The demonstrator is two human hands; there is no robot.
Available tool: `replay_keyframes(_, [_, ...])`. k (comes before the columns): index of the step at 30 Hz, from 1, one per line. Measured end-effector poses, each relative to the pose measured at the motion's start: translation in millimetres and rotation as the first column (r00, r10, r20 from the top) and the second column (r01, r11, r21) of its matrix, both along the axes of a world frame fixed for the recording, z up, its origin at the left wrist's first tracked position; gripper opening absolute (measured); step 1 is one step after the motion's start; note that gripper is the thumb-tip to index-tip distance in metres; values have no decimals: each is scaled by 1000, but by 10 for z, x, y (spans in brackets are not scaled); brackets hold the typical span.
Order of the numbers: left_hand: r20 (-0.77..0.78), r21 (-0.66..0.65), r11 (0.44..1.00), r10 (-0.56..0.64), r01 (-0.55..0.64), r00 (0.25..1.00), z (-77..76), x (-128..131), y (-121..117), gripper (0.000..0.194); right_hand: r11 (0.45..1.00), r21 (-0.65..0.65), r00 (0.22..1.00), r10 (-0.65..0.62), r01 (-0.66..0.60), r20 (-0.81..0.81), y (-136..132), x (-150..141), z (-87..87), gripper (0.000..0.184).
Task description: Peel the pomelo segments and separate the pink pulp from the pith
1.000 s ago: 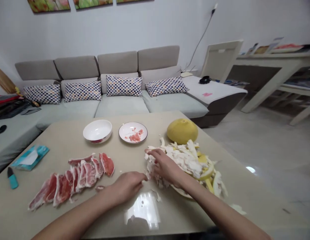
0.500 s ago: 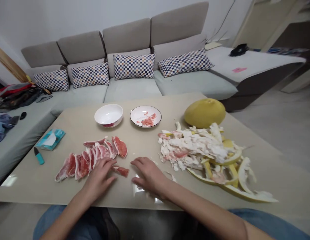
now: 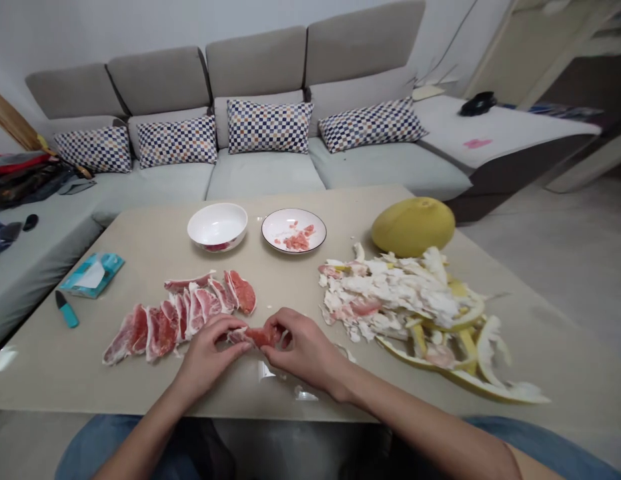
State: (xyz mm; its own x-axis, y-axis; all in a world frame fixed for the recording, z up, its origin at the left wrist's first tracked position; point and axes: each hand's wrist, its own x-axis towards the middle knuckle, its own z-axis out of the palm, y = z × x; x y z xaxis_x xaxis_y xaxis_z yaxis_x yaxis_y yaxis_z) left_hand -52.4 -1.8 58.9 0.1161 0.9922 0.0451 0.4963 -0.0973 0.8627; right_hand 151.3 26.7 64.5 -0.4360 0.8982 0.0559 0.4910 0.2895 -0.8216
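Note:
Between my two hands, just above the table, is a reddish pomelo segment (image 3: 263, 337). My left hand (image 3: 214, 347) pinches its left end, where pale membrane shows. The fingers of my right hand (image 3: 303, 343) are closed on its right end. Left of my hands lies a row of pomelo segments (image 3: 183, 313) with pink flesh and white skin. Beyond my hands stands a white plate (image 3: 277, 243) with a dark rim, holding small pieces of peeled pomelo flesh (image 3: 299, 239). A white bowl (image 3: 217, 225) is to its left.
To the right lies a heap of white pith and yellow peel (image 3: 390, 293), with a whole pomelo (image 3: 413, 227) behind it. A tissue pack (image 3: 94, 275) and a small teal-handled knife (image 3: 67, 310) lie at the table's left. Behind the table runs a grey sofa (image 3: 265, 170) with checked cushions.
Both hands have closed on the loose pomelo segment, which was lying on the table between them, and it is now gripped at both ends. The camera view has shifted slightly.

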Motion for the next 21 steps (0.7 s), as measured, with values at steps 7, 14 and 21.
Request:
replay_keyframes(7, [752, -409, 885, 190, 221, 631, 52, 523, -55, 36, 962, -257, 979, -134, 91, -155, -187, 297, 267, 23])
replay_keyframes(14, [757, -442, 867, 222, 231, 614, 12, 584, -8, 31, 925, -360, 934, -228, 119, -276, -139, 400, 206, 36])
replay_keyframes(21, [721, -446, 861, 185, 243, 667, -133, 551, -17, 26, 934, -348, 951, -175, 79, -254, -116, 349, 170, 20])
